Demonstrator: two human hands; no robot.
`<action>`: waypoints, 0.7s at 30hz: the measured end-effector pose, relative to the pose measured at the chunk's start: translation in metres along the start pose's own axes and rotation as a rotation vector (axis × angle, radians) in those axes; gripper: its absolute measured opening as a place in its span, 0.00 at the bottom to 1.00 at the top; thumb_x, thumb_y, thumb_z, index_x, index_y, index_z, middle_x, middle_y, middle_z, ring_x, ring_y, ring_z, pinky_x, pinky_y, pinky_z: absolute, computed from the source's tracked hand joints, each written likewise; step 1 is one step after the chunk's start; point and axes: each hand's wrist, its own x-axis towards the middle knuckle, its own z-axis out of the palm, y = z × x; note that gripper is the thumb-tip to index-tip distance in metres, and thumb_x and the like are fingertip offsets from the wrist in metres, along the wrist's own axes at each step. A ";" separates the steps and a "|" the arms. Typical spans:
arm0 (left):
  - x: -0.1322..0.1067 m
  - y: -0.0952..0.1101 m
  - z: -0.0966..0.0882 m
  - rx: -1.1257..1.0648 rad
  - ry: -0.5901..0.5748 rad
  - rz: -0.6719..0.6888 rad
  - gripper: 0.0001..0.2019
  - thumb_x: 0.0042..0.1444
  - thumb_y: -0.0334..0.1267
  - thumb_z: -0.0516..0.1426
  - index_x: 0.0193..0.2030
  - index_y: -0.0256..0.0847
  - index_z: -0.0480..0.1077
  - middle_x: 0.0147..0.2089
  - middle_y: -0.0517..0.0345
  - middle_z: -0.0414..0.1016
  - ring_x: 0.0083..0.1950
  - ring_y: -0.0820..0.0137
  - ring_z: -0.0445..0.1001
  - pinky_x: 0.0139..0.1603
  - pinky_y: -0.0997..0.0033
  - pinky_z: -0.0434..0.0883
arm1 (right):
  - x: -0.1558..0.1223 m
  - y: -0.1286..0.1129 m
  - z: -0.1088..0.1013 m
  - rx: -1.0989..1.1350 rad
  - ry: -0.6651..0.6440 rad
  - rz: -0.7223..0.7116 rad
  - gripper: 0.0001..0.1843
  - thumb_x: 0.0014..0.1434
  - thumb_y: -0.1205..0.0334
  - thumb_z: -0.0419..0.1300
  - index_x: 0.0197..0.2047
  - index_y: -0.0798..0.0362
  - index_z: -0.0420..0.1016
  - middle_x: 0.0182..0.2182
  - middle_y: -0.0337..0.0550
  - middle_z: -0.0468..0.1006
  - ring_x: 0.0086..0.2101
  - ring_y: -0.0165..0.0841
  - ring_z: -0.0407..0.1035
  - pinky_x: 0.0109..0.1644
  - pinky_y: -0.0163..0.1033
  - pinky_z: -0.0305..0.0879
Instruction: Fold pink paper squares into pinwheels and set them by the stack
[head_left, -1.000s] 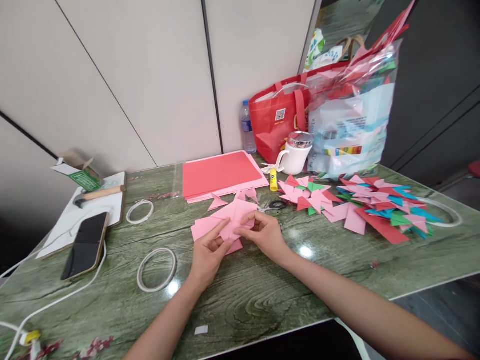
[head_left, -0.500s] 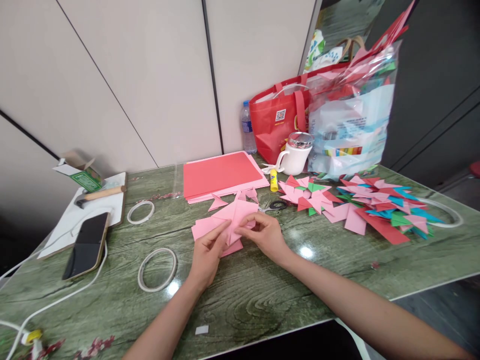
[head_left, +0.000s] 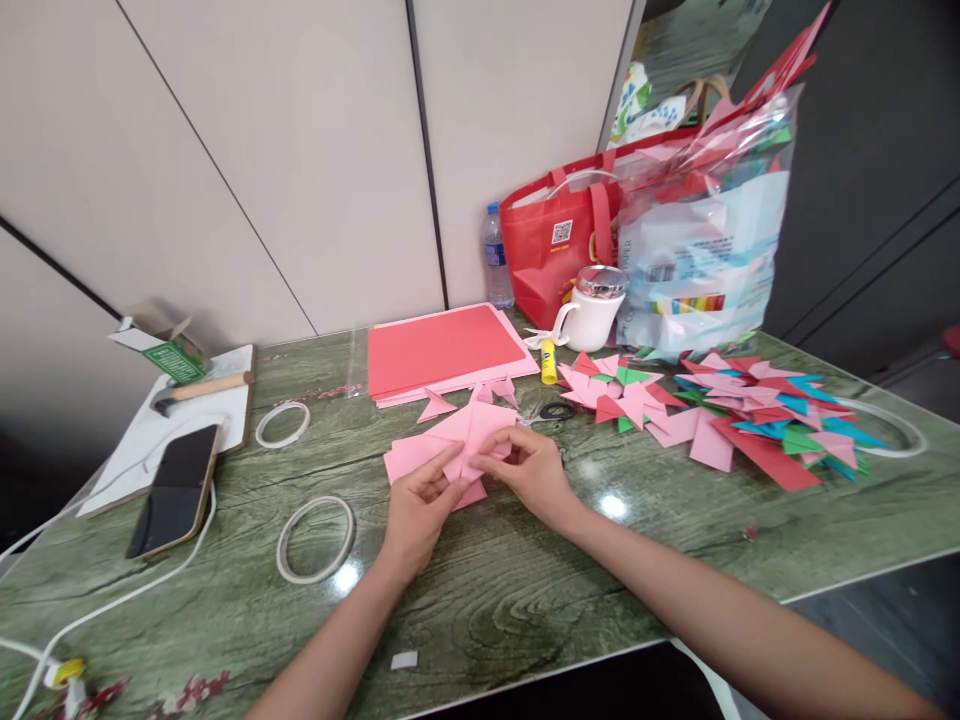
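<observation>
The left hand point(head_left: 418, 508) was partly closed, its thumb and fingers gripping the lower left edge of the folded paper point(head_left: 486, 422). The right hand point(head_left: 525, 472) was closed to a pinch, thumb against forefinger, with the paper's right side between them. The folded paper was pink and lay between both hands, over other pink pieces point(head_left: 405, 457) at the middle of the desk point(head_left: 510, 610).

Just beyond the paper lay small folded scraps point(head_left: 435, 406) and, to the right, the scissors point(head_left: 556, 412), their blades partly covered. Behind these lay the red sheet point(head_left: 446, 350), on top of pink ones. The glue stick point(head_left: 549, 364) stood upright near the mug point(head_left: 592, 320).

Two tape rolls point(head_left: 280, 545) lay flat left of the left hand. Farther left, the phone point(head_left: 175, 490) and hammer point(head_left: 206, 388) rested on the board point(head_left: 105, 470). Multicoloured folded pieces point(head_left: 765, 400) were heaped at right, in front of the clear bag point(head_left: 701, 245).
</observation>
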 end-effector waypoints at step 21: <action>0.001 -0.006 -0.004 0.030 0.015 0.007 0.17 0.41 0.35 0.64 0.41 0.38 0.77 0.26 0.59 0.73 0.28 0.74 0.66 0.30 0.74 0.65 | -0.002 0.003 0.001 0.101 -0.128 0.041 0.13 0.41 0.59 0.68 0.32 0.53 0.74 0.32 0.44 0.73 0.31 0.33 0.69 0.28 0.34 0.69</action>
